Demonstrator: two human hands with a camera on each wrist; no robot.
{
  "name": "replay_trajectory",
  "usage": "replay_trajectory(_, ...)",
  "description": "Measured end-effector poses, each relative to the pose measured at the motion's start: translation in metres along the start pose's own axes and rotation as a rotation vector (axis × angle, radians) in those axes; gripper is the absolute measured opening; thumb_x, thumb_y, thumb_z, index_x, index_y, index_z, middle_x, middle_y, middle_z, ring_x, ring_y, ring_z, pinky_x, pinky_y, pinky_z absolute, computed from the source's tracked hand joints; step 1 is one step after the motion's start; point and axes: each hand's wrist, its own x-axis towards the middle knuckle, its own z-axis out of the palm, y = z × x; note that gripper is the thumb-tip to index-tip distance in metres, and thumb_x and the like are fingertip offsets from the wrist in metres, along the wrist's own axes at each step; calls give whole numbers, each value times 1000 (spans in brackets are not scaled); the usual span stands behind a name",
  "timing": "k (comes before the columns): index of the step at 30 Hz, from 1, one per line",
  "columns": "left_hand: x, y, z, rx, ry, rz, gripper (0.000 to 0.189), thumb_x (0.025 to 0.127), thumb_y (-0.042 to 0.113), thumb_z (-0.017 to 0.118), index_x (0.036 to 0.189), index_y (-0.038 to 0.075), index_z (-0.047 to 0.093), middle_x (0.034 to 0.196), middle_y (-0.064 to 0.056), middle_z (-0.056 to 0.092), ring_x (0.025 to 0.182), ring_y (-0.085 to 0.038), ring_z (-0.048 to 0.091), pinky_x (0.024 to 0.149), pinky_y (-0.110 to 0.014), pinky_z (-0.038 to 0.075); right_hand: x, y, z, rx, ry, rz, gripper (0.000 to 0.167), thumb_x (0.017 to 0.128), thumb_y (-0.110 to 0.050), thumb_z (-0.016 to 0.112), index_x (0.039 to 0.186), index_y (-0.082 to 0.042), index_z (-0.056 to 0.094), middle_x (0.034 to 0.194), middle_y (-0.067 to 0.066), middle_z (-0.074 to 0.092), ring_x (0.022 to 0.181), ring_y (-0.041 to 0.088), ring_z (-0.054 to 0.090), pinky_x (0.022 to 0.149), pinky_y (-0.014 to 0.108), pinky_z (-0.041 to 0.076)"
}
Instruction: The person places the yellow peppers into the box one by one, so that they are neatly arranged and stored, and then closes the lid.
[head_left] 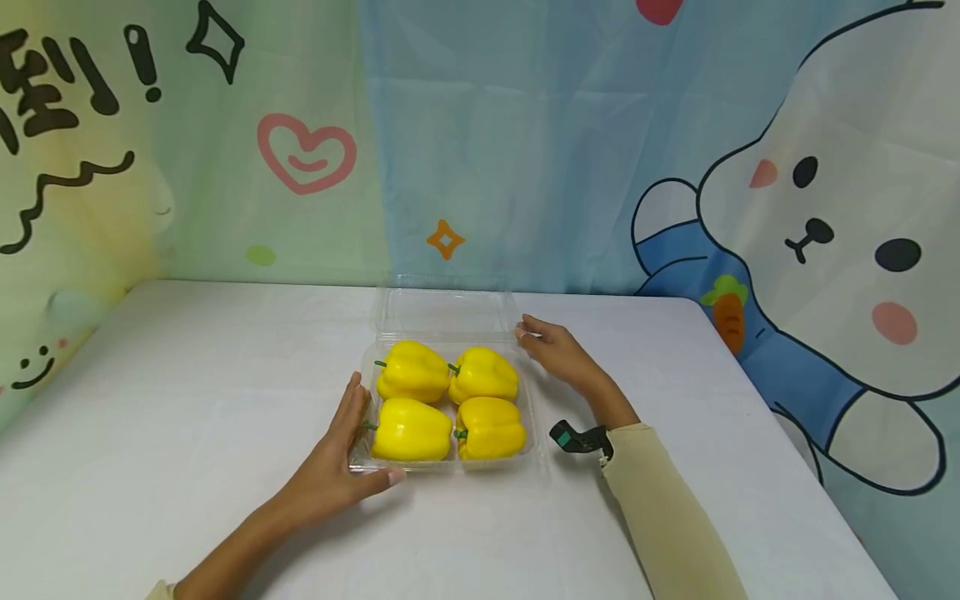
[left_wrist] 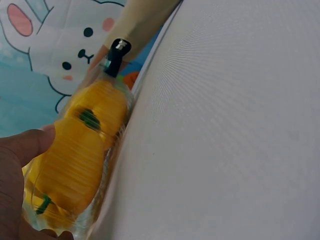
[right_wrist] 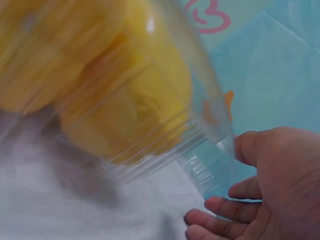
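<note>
A clear plastic clamshell box (head_left: 534, 400) sits on the table with its lid (head_left: 450, 312) swung back behind it. Inside lie several yellow bell peppers (head_left: 411, 429) with green stems. Along the box's left wall stretch the fingers of my left hand (head_left: 326, 475), its thumb at the front left corner; the left wrist view shows this thumb beside a pepper (left_wrist: 75, 165) seen through the plastic. My right hand (head_left: 555, 354) is at the lid's right edge, near the hinge. In the right wrist view its thumb meets the plastic edge and the other fingers are loosely bent and spread.
A white cloth covers the table (head_left: 187, 400). Behind and to the right hangs a printed cloth backdrop (head_left: 487, 167) with a cartoon bear, close to the table's far edge. A black strap device (head_left: 581, 437) is on the right wrist.
</note>
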Motion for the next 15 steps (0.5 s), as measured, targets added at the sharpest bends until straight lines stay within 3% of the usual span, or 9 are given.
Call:
replay_trajectory(8,0,1,0,13,0,-9,117,79,36,81,156,7,-2,161,2,-16,147,-25,4,111,-41,18,4,5,6,13,42,-16,61,103,-37,46,152,-4,30,148,14,42,126,27,51,103,43,41)
replay_trajectory(15,0,0,0,26,2,-3,117,80,38,81,156,7,-3,161,1,-17,147,-26,4,110,-41,20,6,7,6,58,51,-41,58,103,-28,50,151,-2,31,141,16,49,123,27,54,99,40,45)
